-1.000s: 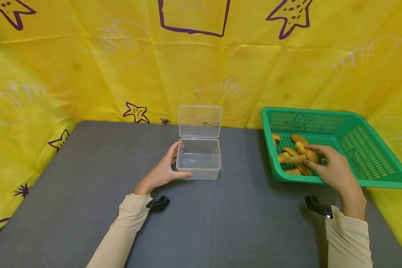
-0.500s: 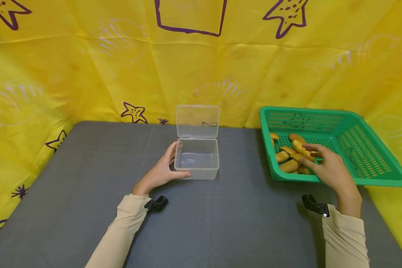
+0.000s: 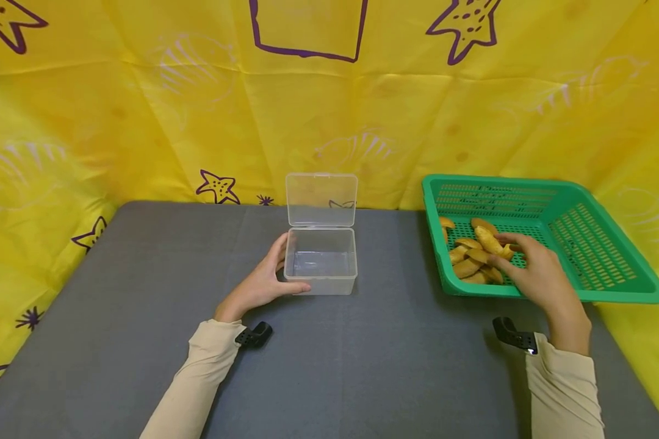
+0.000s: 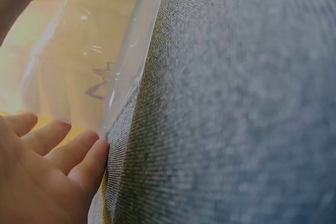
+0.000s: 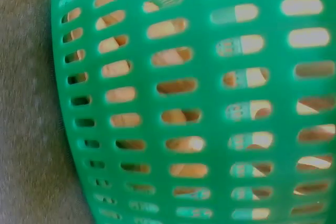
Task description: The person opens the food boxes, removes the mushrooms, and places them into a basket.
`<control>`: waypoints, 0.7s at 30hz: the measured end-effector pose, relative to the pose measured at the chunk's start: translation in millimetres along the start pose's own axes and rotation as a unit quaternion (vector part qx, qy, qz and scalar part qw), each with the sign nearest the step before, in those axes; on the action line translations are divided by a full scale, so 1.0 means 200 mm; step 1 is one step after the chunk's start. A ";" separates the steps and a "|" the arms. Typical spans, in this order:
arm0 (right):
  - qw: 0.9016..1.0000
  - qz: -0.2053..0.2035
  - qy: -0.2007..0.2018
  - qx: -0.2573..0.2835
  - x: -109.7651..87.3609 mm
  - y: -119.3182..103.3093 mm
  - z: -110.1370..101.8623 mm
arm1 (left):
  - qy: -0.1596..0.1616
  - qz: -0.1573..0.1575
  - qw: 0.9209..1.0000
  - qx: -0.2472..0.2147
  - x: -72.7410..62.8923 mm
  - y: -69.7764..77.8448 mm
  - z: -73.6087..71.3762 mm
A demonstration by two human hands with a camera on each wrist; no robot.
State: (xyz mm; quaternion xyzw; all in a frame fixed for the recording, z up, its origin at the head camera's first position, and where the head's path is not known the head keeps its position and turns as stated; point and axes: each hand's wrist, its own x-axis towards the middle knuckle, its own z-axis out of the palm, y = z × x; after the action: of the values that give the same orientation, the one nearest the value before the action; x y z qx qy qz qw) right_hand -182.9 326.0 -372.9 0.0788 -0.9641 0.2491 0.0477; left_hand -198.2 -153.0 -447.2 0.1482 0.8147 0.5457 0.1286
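Observation:
A clear plastic box (image 3: 321,283) with its lid (image 3: 321,200) raised stands on the grey table. My left hand (image 3: 258,283) holds the box at its left side, thumb along the front wall and fingers along the side toward the back; the left wrist view shows these fingers (image 4: 86,153) against the clear wall. On the right, my right hand (image 3: 538,271) reaches over the front rim of a green basket (image 3: 587,244). Its thumb and fingers are spread apart at several brown mushrooms (image 3: 467,267). A yellowish mushroom (image 3: 489,239) lies by the fingertips, which partly hide the pile.
The grey tabletop (image 3: 390,353) runs between box and basket. A yellow printed cloth (image 3: 384,110) hangs behind the table and along both sides. Up close, the right wrist view shows the slotted basket wall (image 5: 202,98), with bits of mushroom and hand behind it.
The right hand's fingers have shifted among the mushrooms, and some have turned or slid. The left hand stays on the box. The whole head view has drifted slightly.

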 end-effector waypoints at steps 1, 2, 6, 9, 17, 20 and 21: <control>1.000 -0.004 0.003 0.001 0.00 -0.01 0.00 | -0.001 0.001 1.000 -0.001 0.00 0.00 0.00; 1.000 -0.007 0.007 0.002 0.00 -0.02 0.00 | -0.001 0.004 1.000 -0.001 0.00 0.00 0.00; 0.999 -0.022 0.018 0.016 0.01 -0.08 0.02 | 0.000 0.029 1.000 -0.002 -0.01 0.00 -0.01; 0.999 -0.029 0.022 0.034 0.01 -0.13 0.04 | 0.000 0.055 0.998 -0.005 -0.01 0.00 -0.03; 0.996 -0.060 0.016 0.059 0.03 -0.26 0.08 | 0.017 0.054 0.998 0.010 -0.01 0.02 -0.05; 0.996 -0.064 0.018 0.060 0.03 -0.29 0.10 | 0.035 0.049 0.998 0.013 -0.01 0.03 -0.05; 0.996 -0.066 0.021 0.059 0.04 -0.30 0.11 | 0.041 0.048 0.998 0.012 -0.01 0.03 -0.05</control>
State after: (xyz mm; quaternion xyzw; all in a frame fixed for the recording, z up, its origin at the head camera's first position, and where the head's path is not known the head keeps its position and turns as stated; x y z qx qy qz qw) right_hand -180.8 263.4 -362.6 0.1395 -0.9392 0.3036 0.0791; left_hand -200.2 -159.6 -438.4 0.1664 0.8175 0.5473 0.0669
